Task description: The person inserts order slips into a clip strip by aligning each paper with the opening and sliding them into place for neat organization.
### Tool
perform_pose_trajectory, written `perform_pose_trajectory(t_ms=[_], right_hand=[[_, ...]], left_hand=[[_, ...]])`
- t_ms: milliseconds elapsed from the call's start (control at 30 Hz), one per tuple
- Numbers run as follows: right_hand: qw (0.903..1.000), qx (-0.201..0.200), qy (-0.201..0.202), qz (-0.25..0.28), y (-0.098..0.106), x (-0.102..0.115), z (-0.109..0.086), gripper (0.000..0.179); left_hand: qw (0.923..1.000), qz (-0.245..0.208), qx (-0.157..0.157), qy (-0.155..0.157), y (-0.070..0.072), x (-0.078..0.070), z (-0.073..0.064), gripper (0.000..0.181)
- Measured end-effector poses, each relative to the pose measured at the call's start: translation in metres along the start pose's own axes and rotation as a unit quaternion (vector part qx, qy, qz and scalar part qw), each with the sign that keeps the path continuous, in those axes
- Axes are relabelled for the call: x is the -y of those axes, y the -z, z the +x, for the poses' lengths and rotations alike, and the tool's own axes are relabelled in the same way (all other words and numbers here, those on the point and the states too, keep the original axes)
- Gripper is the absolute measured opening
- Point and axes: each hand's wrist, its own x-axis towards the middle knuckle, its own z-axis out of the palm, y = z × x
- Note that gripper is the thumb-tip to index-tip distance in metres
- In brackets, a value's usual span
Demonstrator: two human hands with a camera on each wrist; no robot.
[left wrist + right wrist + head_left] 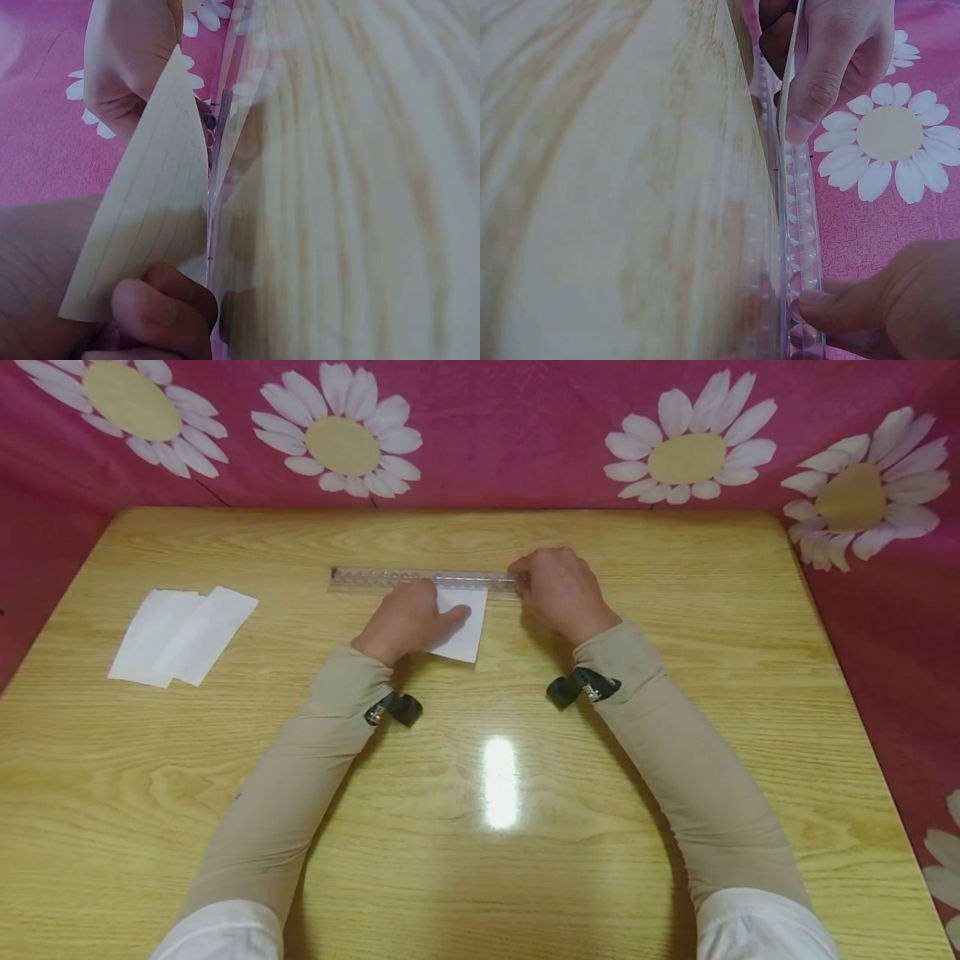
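A clear plastic ruler (pixel 382 578) with a row of round shapes along it lies crosswise towards the back of the table. My left hand (pixel 408 620) pinches a small piece of white paper (pixel 467 642) between thumb and fingers, with the paper's far edge at the ruler. Faint lines run over the paper's underside (pixel 146 191) in the left wrist view, where it tilts up off the table. At the ruler's right end, my right hand (pixel 562 593) grips it between thumb (pixel 817 300) and fingers.
Two white paper pieces (pixel 138 639) lie overlapping on the wooden table (pixel 480 877) at the left. A pink cloth (pixel 517 435) with large white daisies hangs behind the table's far edge. Dark straps (pixel 405 709) stick out at both wrists.
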Motion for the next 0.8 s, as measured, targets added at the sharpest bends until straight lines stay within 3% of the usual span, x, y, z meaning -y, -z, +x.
perform_pose_trajectory(t_ms=[433,800], right_hand=[[0.9999,0.010,-0.007,0.007,0.0019,0.0014,-0.0009,0.037],[1.0000,-0.006,0.002,0.005,0.0003,-0.0005,-0.0013,0.036]], left_hand=[[1.0000,0.004,-0.001,0.000,-0.0016,-0.0033,0.0003,0.049],[0.9999,0.005,-0.005,-0.008,-0.0029,-0.0042,0.0010,0.051]])
